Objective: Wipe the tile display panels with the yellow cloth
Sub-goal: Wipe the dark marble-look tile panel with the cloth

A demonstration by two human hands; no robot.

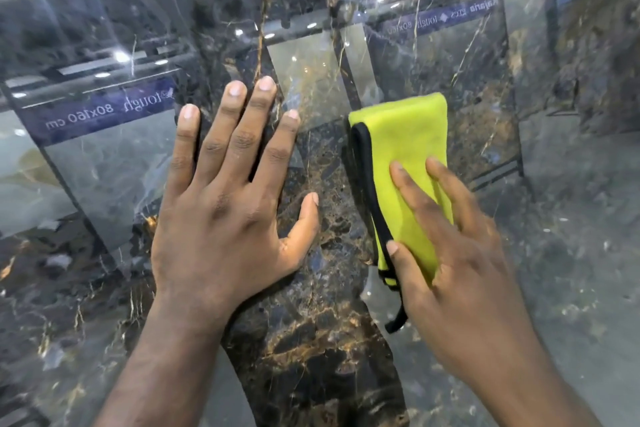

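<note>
A glossy dark marble tile display panel (322,340) with gold and blue veins fills the view. My left hand (228,204) lies flat on it with fingers spread and straight. To its right, a folded yellow cloth (405,146) with black edging lies against the panel. My right hand (453,246) presses the cloth's lower part with straight fingers, thumb on the black edge. A black loop of the cloth hangs below the hand.
The shiny surface mirrors other tile panels, ceiling lights and blue labels (100,114) reading "tough 80x160 cm" in reverse. A second mirrored label (446,17) shows at the upper right.
</note>
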